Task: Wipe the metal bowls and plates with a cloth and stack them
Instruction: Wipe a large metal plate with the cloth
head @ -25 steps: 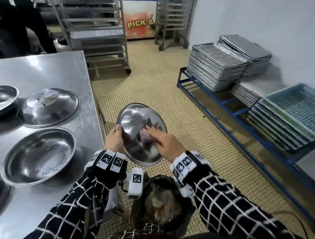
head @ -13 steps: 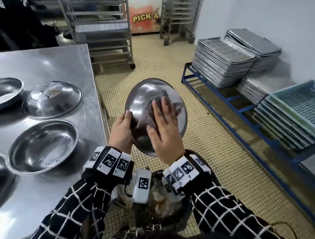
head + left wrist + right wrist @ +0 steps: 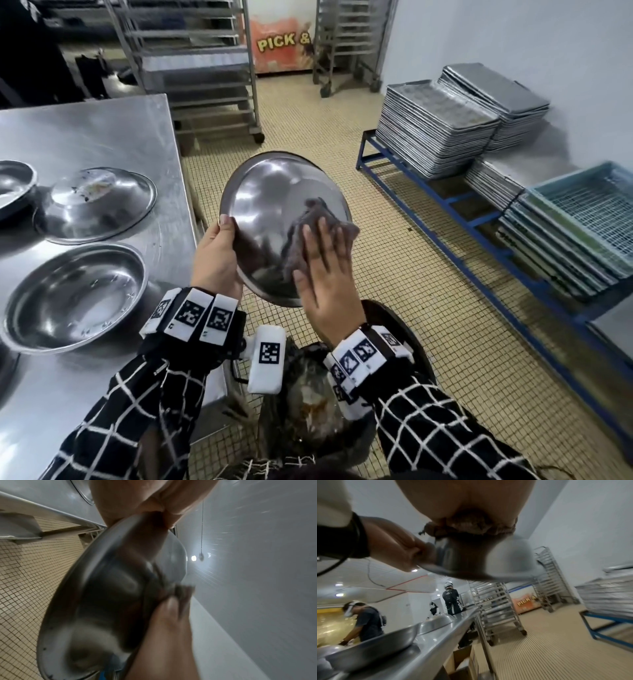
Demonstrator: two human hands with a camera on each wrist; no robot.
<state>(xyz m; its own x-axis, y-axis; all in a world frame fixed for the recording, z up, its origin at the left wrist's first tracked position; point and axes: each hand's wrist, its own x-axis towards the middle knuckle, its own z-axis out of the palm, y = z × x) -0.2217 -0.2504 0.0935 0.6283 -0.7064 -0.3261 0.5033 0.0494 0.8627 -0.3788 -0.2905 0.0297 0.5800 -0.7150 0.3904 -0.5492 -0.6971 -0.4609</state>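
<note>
I hold a round metal bowl tilted up over the floor, its inside facing me. My left hand grips its left rim, thumb on the inner side. My right hand presses a grey-brown cloth flat against the bowl's right inner wall with straight fingers. In the left wrist view the bowl fills the middle, with the cloth at its far edge. The right wrist view shows the cloth bunched under my palm on the bowl.
On the steel table at left lie an upright bowl, an overturned bowl and part of another. A dark bin stands below my hands. Tray stacks and blue crates sit on a blue rack at right.
The bowl has risen and tipped more upright. My right hand with the cloth has slid from the bowl's middle to its right side.
</note>
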